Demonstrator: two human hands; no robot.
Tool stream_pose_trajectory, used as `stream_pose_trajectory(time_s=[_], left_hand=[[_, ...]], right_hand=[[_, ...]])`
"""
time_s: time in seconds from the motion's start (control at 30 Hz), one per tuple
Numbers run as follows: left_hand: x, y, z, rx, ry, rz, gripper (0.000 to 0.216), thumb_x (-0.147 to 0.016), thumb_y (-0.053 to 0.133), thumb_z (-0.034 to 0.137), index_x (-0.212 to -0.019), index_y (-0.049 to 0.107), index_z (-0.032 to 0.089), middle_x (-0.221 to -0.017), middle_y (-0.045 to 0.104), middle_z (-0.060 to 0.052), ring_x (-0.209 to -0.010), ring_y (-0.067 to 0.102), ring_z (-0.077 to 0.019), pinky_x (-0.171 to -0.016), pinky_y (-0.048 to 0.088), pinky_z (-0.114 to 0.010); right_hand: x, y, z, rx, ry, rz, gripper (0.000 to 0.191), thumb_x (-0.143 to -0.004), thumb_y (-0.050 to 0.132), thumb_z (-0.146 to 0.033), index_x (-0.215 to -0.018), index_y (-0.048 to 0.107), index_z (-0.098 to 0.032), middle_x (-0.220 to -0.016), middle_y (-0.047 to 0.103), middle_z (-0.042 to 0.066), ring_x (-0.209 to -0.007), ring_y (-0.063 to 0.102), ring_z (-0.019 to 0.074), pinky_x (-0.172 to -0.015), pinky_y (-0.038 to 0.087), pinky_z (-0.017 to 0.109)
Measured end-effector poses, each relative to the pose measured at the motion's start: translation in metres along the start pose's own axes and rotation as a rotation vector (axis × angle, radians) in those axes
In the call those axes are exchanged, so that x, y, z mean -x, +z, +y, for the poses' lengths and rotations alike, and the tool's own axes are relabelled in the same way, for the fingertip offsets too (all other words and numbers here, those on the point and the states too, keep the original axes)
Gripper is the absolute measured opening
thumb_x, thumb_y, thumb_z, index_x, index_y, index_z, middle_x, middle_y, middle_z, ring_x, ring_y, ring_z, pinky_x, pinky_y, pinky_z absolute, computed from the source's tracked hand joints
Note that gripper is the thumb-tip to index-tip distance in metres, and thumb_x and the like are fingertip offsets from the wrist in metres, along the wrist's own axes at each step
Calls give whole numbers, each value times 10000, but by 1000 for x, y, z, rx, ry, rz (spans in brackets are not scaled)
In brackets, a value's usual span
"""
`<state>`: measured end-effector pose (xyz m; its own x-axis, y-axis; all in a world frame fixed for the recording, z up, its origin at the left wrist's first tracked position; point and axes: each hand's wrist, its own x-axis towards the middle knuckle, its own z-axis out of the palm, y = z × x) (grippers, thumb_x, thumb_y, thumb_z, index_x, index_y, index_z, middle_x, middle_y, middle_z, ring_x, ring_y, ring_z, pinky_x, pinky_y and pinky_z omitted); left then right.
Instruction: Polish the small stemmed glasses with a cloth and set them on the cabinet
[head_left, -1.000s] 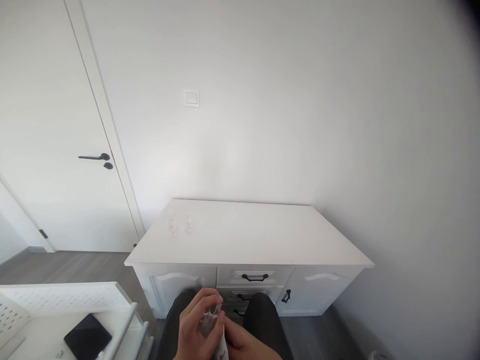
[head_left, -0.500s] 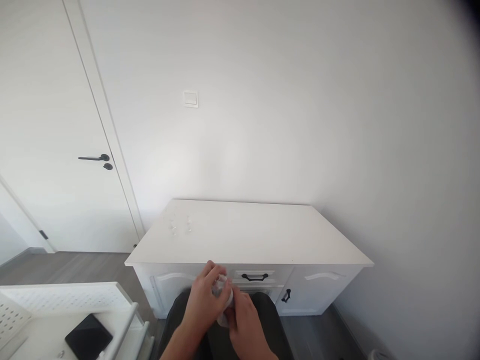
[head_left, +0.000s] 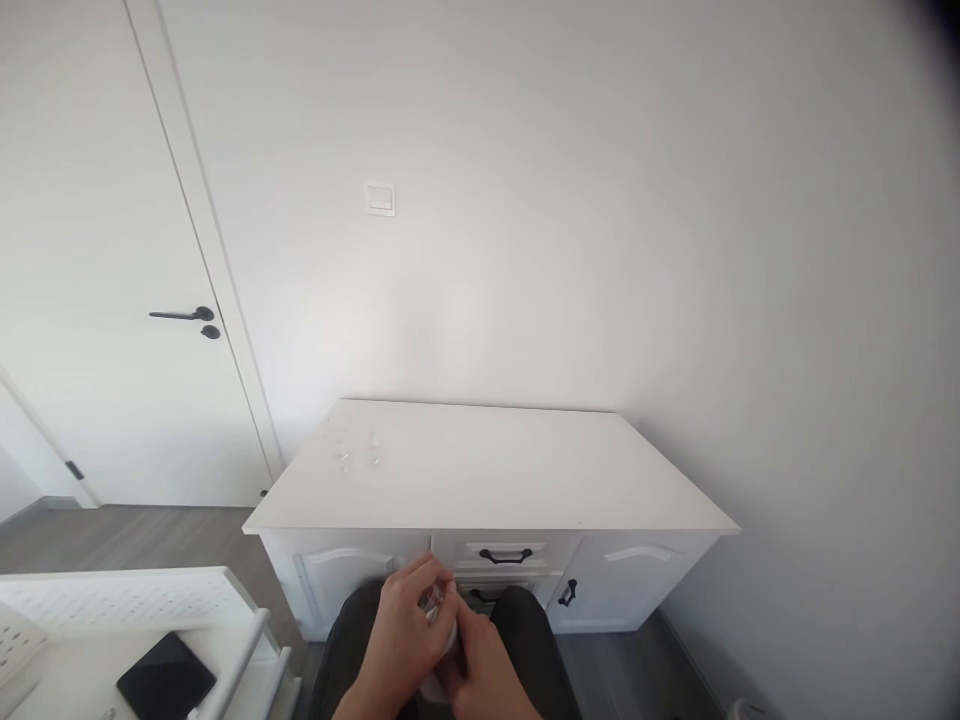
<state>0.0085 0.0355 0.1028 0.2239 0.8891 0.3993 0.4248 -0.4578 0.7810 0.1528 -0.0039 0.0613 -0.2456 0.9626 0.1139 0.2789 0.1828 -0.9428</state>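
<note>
My left hand (head_left: 405, 628) and my right hand (head_left: 484, 655) are together over my lap, just in front of the white cabinet (head_left: 487, 480). Both are closed around a small, clear-to-whitish plastic thing (head_left: 432, 600). Its upper part shows between the left thumb and fingers, and a pale part shows below. The fingers cover most of it, so its exact kind cannot be made out. Several tiny transparent pieces (head_left: 374, 452) stand on the left part of the cabinet top, well beyond my hands.
Close on my left stands a white cart (head_left: 247, 650) with perforated sides, holding a flat black object (head_left: 166, 678). Dark handles (head_left: 505, 556) project from the cabinet front. A white door (head_left: 97, 250) is at far left, and a wall (head_left: 525, 250) rises behind the cabinet.
Both hands have lowered slightly toward my lap with the clear plastic thing, and their fingers have drawn closer around it. The view has shifted a little; the pieces on the cabinet stay put.
</note>
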Motion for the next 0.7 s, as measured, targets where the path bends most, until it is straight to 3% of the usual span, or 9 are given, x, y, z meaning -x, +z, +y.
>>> stream_pose_trajectory(time_s=[0.1, 0.17, 0.2, 0.27, 0.37, 0.4, 0.47, 0.6, 0.7], left_hand=[[-3, -18, 7, 278, 5, -172, 240, -942, 605, 303, -731, 658, 201, -728, 659, -26, -707, 622, -186, -668, 473, -287], [-3, -25, 9, 387, -39, -182, 267, -967, 589, 349, -779, 693, 191, -733, 697, -44, -703, 644, -194, -663, 494, -293], [-3, -26, 8, 397, -64, -155, 273, -981, 571, 361, -819, 707, 188, -723, 707, -45, -684, 651, -195, -651, 502, -294], [1, -24, 6, 328, -76, -66, 260, -998, 545, 346, -887, 722, 191, -713, 715, -40, -661, 667, -194, -640, 520, -296], [9, -13, 2, 128, 30, 96, 207, -978, 557, 272, -890, 732, 203, -788, 726, -45, -733, 701, -202, -700, 548, -304], [11, -10, 1, 78, 64, 140, 191, -966, 569, 249, -878, 734, 206, -811, 727, -46, -756, 705, -202, -721, 550, -304], [12, -7, 1, 67, 75, 151, 186, -956, 583, 237, -858, 738, 209, -814, 727, -44, -746, 700, -196, -714, 548, -298], [10, -14, 1, 369, -43, -13, 257, -968, 594, 323, -805, 743, 193, -728, 716, -50, -685, 686, -200, -645, 533, -293], [10, -26, 3, 601, -26, -86, 306, -976, 601, 376, -776, 740, 190, -701, 708, -62, -631, 664, -200, -601, 506, -303]], right_hand=[[5, -11, 2, -575, 212, -300, 348, -654, 632, -144, -982, 745, -167, -813, 665, 22, -714, 563, 173, -704, 427, 277], [9, -12, 6, -743, 282, -373, 244, -686, 653, -203, -907, 739, -147, -814, 664, 42, -702, 552, 167, -654, 396, 263], [10, -10, 7, -711, 270, -353, 231, -729, 661, -245, -926, 735, -150, -839, 676, 56, -730, 573, 184, -666, 408, 275], [12, -2, 7, -394, 178, -240, 289, -793, 673, -311, -1040, 722, -170, -929, 709, 89, -832, 623, 249, -751, 457, 339], [9, 9, 2, 284, -34, -9, 401, -837, 603, -290, -1205, 671, -145, -1084, 717, 191, -981, 638, 366, -913, 460, 501], [7, 10, 1, 422, -77, 22, 435, -836, 577, -266, -1240, 654, -124, -1123, 710, 224, -1006, 639, 390, -925, 459, 528], [4, 7, 2, 463, -77, -18, 505, -816, 570, -245, -1299, 625, -112, -1140, 713, 232, -1002, 656, 392, -905, 484, 517], [7, -8, 8, -57, 71, -265, 460, -808, 672, -345, -1241, 680, -188, -969, 742, 83, -889, 680, 288, -805, 518, 376], [14, -10, 10, -415, 164, -419, 404, -841, 708, -485, -1089, 740, -168, -852, 705, 68, -823, 680, 263, -751, 508, 357]])
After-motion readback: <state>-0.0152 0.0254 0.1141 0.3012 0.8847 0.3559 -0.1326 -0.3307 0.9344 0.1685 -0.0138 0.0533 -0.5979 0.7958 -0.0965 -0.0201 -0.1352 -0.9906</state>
